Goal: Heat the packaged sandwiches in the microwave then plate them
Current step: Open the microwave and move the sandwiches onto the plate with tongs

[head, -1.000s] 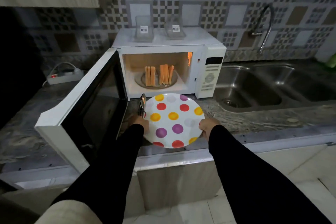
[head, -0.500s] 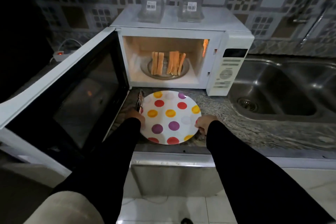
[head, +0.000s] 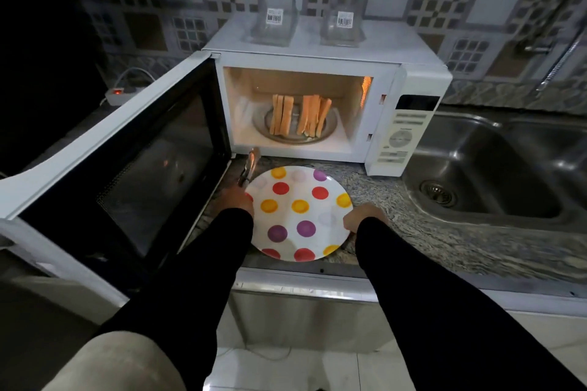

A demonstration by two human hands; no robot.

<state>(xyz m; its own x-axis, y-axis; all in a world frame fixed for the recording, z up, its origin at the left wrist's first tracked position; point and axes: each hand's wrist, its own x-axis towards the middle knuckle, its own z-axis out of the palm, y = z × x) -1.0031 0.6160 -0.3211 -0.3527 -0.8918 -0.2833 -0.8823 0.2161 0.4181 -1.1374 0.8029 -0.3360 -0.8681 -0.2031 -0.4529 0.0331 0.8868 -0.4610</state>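
Note:
Two groups of sandwich halves [head: 281, 114] stand upright on the glass turntable inside the lit, open microwave [head: 409, 133]. A white plate with coloured dots [head: 298, 213] lies on the granite counter right in front of it. My left hand [head: 236, 198] is at the plate's left rim, closed around metal tongs [head: 251, 165] that point toward the microwave. My right hand [head: 362, 217] is curled on the plate's right rim. Two empty clear sandwich packages [head: 274, 22] sit on top of the microwave.
The microwave door [head: 127, 162] swings wide open to the left, past the counter's front edge. A steel double sink [head: 495, 168] with a faucet [head: 559, 41] lies to the right. A power strip [head: 119, 94] rests at the back left.
The plate has come down and settled on the counter in front of the microwave, both hands staying at its rim. My view has moved closer and lower.

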